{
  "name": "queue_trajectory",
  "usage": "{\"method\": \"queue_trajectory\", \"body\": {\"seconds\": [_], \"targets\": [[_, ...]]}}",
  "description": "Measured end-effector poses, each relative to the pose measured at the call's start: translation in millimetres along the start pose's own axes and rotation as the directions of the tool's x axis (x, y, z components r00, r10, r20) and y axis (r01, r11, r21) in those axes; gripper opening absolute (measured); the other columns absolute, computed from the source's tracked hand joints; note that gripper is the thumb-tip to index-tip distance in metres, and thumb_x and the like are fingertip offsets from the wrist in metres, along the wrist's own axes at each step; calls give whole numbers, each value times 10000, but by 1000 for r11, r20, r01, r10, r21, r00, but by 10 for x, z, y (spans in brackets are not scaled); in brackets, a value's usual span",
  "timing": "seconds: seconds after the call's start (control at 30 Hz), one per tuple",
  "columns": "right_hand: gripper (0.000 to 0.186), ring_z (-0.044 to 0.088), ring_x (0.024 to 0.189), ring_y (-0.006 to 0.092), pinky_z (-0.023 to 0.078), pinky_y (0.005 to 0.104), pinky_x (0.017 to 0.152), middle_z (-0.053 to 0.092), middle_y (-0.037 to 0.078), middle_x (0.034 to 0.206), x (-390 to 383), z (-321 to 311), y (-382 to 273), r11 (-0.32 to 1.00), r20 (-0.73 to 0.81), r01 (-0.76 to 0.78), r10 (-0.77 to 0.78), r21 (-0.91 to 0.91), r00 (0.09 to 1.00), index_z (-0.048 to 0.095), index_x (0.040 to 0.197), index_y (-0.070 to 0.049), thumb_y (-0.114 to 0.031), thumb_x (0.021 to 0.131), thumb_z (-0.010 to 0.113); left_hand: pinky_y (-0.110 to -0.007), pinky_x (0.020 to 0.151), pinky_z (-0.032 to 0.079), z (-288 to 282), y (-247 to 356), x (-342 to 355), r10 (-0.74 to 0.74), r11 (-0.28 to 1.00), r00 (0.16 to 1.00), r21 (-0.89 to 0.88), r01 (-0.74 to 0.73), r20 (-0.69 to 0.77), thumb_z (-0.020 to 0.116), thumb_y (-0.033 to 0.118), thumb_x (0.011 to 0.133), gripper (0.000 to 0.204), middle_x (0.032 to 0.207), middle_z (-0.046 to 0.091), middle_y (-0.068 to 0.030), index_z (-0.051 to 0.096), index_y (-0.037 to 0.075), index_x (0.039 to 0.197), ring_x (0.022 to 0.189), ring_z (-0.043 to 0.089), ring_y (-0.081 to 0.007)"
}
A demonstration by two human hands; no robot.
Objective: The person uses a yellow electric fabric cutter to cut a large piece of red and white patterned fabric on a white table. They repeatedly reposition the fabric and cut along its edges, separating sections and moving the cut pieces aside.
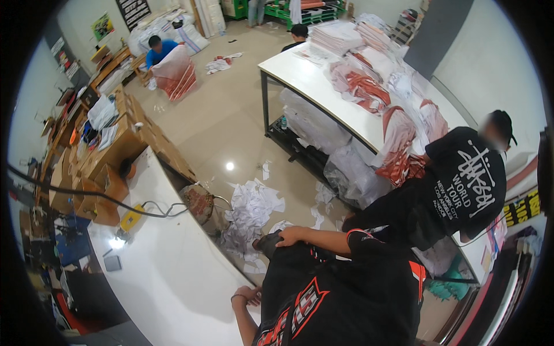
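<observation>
My left hand [249, 295], with a band at the wrist, rests at the edge of a white table [173, 265]. Its fingers are curled in, and nothing shows in them. My right hand [290, 236] lies over my bent knee, clad in dark grey cloth [268, 245], fingers stretched out and holding nothing. On the floor just beyond the knee is a heap of white paper or cloth scraps [251, 210]. A yellow device [133, 218] with a dark cable and a small grey square object [113, 263] sit on the white table.
At right, a person in black [456, 179] stands by another white table [306, 72] bearing red-and-white fabric [369, 86] and stacked sheets [336, 37]. Farther off, a person in blue [161, 52] handles red-and-white cloth [175, 72]. Cardboard boxes [118, 141] line the left.
</observation>
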State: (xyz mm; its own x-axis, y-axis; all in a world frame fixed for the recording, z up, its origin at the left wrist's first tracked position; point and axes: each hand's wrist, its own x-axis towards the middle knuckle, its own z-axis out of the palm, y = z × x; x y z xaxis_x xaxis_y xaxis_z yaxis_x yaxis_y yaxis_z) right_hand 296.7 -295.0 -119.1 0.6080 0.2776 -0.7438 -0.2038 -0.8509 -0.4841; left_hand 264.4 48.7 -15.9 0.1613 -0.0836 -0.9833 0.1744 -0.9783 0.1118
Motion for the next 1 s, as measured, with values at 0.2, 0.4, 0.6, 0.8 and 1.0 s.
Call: {"method": "queue_trajectory", "body": {"seconds": [0.2,0.4,0.6,0.8,1.0], "targets": [[742,663,1219,439,539,535,1013,683,258,1311,-432,-295,-241,999,9,-26,26,29,1000,651,1348,-40,-673,969,576,-351,700,606,-183,165,310,-135,988,987,-62,141,92,459,651,1047,762,899,812,-139,788,-6,849,793,807,-241],[760,663,1214,438,533,535,1012,689,260,1300,-179,-97,212,998,-45,54,-53,24,998,653,1339,-30,-685,962,578,-330,760,619,-129,94,404,-104,994,991,-27,107,88,427,530,1088,689,949,814,-156,784,-33,914,825,811,-264],[786,663,1208,435,526,537,1011,689,264,1299,-114,-105,368,999,-60,46,-45,13,997,651,1355,-41,-709,949,576,-325,731,614,-136,604,-318,-114,993,991,-25,112,-68,430,395,1077,597,943,814,-162,784,-53,901,822,812,-272],[779,659,1222,433,523,538,1019,690,245,1313,-74,-329,365,995,-42,64,-67,-70,997,654,1358,-45,-703,946,580,-352,721,625,-87,437,-164,-121,983,989,-147,107,-88,484,390,1041,565,939,811,-175,782,-64,885,807,811,-278],[744,657,1228,435,517,544,1037,693,249,1312,-96,-678,390,981,-7,115,-117,-154,993,668,1335,-35,-666,946,600,-365,657,621,64,107,280,-136,988,970,-104,117,-200,538,439,1015,590,975,807,-188,769,-94,915,848,808,-268]]}}
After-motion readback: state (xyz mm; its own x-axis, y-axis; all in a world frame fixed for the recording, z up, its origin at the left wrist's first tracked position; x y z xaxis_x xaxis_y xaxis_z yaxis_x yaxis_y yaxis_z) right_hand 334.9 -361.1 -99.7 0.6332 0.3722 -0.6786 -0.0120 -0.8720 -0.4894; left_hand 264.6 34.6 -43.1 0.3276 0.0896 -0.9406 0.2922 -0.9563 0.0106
